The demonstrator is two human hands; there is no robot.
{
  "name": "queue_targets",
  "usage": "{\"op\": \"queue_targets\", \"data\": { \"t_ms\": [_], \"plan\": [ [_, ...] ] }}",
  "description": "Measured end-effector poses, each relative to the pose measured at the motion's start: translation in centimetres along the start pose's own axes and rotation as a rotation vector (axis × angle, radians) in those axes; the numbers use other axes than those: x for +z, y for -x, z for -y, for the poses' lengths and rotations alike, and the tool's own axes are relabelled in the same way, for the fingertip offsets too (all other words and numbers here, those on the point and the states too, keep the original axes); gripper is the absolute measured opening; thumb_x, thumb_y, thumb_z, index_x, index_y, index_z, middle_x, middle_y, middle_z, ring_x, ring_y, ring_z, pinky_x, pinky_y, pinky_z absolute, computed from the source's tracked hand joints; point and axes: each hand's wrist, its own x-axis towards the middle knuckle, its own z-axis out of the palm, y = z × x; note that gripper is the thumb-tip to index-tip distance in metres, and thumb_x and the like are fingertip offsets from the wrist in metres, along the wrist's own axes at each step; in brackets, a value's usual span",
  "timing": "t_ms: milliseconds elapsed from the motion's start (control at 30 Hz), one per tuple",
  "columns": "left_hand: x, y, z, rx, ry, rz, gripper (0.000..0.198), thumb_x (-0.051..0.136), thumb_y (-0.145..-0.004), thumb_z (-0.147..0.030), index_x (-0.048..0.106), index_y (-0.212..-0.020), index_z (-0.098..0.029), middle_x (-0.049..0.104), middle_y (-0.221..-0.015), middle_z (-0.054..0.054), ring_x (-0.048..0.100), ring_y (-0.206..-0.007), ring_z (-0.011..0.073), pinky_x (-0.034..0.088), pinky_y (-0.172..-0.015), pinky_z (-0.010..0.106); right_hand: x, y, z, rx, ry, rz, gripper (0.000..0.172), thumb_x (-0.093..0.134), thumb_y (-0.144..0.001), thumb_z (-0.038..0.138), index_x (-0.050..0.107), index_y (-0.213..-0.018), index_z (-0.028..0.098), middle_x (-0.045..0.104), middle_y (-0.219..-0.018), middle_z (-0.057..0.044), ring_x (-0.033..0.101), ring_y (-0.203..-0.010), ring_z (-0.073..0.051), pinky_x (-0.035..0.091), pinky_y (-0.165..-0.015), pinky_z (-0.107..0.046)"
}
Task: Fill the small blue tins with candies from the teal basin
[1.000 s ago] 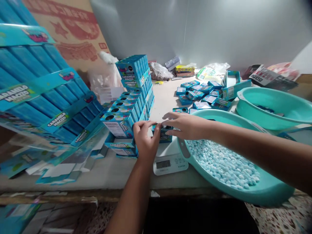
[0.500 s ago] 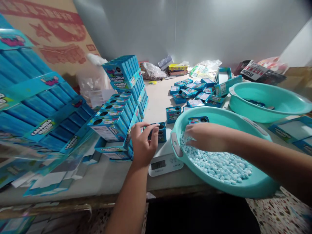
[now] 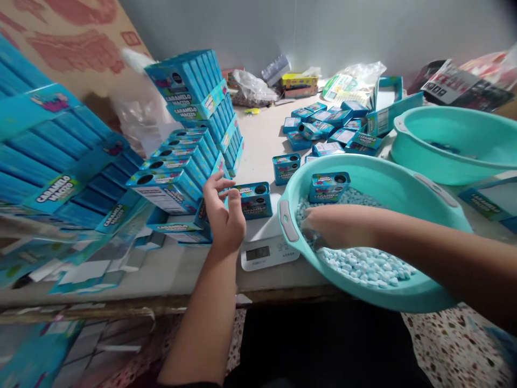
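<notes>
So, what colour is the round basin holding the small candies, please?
The round plastic basin is turquoise; head view.

I count two teal basins, the near basin (image 3: 396,299) and the far basin (image 3: 444,170). There is one scale (image 3: 269,252). Three small blue boxes stand singly close to me: the left box (image 3: 253,200), the middle box (image 3: 286,168) and the right box (image 3: 329,187). The candies (image 3: 363,265) in the near basin are far too many for me to count. The heap of boxes (image 3: 329,126) farther back holds about a dozen.
</notes>
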Motion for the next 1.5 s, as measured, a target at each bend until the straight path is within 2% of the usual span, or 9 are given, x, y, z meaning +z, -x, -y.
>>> {"op": "queue_targets", "data": {
  "t_ms": [133,300,500,633,700,900,1100,1300,1500],
  "plan": [
    [-0.1,0.2,0.0,-0.018,-0.004,0.047,0.051,0.041,-0.099,-0.058,0.052,-0.130,-0.019,0.059,-0.118,0.011,0.059,-0.111,0.0222,0.046,-0.099,0.038,-0.3,0.1,0.2,0.013,-0.013,0.156,0.024,0.063,-0.065,-0.003,0.058,-0.058,0.019,0.054,-0.054,0.001,0.041,-0.044,-0.010,0.033,-0.047,-0.030],
    [-0.3,0.1,-0.4,-0.006,-0.042,0.056,0.046,0.039,-0.101,-0.055,0.058,-0.123,-0.019,0.061,-0.119,0.010,0.059,-0.111,0.0220,0.047,-0.098,0.036,-0.8,0.3,0.7,0.077,-0.047,0.196,0.022,0.064,-0.067,-0.001,0.059,-0.060,0.019,0.057,-0.058,0.000,0.041,-0.047,-0.010,0.032,-0.049,-0.029],
    [-0.4,-0.1,-0.6,0.009,-0.060,0.043,0.041,0.040,-0.102,-0.051,0.061,-0.116,-0.019,0.063,-0.114,0.010,0.060,-0.108,0.0224,0.046,-0.097,0.037,-1.1,0.0,2.0,0.100,-0.005,0.226,0.027,0.063,-0.067,-0.002,0.054,-0.053,0.019,0.052,-0.052,0.001,0.038,-0.044,-0.009,0.030,-0.047,-0.028],
    [-0.5,-0.1,-0.7,-0.026,-0.055,0.025,0.041,0.039,-0.102,-0.052,0.061,-0.115,-0.020,0.063,-0.115,0.009,0.060,-0.110,0.0226,0.046,-0.097,0.037,-1.5,0.1,2.0,0.096,0.028,0.198,0.037,0.066,-0.065,-0.003,0.044,-0.045,0.019,0.043,-0.046,0.003,0.030,-0.041,-0.008,0.027,-0.048,-0.031],
    [-0.5,-0.1,-0.8,-0.024,-0.051,0.021,0.040,0.039,-0.102,-0.051,0.062,-0.113,-0.020,0.064,-0.114,0.009,0.060,-0.110,0.0225,0.045,-0.098,0.037,-1.9,0.2,1.4,0.082,0.062,0.165,0.032,0.064,-0.067,-0.002,0.048,-0.048,0.019,0.043,-0.047,0.003,0.029,-0.042,-0.008,0.025,-0.049,-0.031],
    [-0.7,-0.4,-0.8,0.011,-0.086,0.024,0.040,0.036,-0.104,-0.046,0.064,-0.108,-0.018,0.065,-0.109,0.009,0.060,-0.106,0.0219,0.045,-0.098,0.037,-6.0,-1.1,-0.7,-0.054,0.051,-0.026,0.015,0.058,-0.072,0.007,0.069,-0.071,0.017,0.063,-0.064,0.001,0.048,-0.057,-0.009,0.034,-0.058,-0.027],
    [-0.6,-0.6,-0.5,-0.006,-0.092,-0.009,0.039,0.034,-0.105,-0.041,0.065,-0.105,-0.018,0.066,-0.105,0.008,0.061,-0.102,0.0207,0.047,-0.093,0.035,-10.5,-4.9,1.6,-0.027,0.022,-0.171,0.015,0.065,-0.073,0.015,0.077,-0.083,0.016,0.071,-0.074,-0.001,0.058,-0.063,-0.010,0.039,-0.062,-0.024],
    [-0.6,-0.7,-0.4,-0.016,-0.100,-0.005,0.043,0.032,-0.105,-0.044,0.066,-0.103,-0.017,0.066,-0.103,0.008,0.062,-0.099,0.0201,0.048,-0.090,0.033,-9.9,-8.1,2.9,-0.145,0.125,-0.158,0.019,0.063,-0.074,0.012,0.078,-0.085,0.015,0.071,-0.074,-0.001,0.054,-0.063,-0.010,0.038,-0.063,-0.025],
    [-0.8,-0.8,-0.1,-0.012,-0.112,0.000,0.045,0.033,-0.104,-0.047,0.067,-0.105,-0.016,0.067,-0.103,0.009,0.063,-0.099,0.0209,0.049,-0.091,0.034,-8.7,-8.6,2.2,-0.147,0.040,-0.167,0.025,0.065,-0.073,0.014,0.079,-0.094,0.017,0.074,-0.084,-0.002,0.060,-0.071,-0.012,0.042,-0.067,-0.024]
  ]
}}
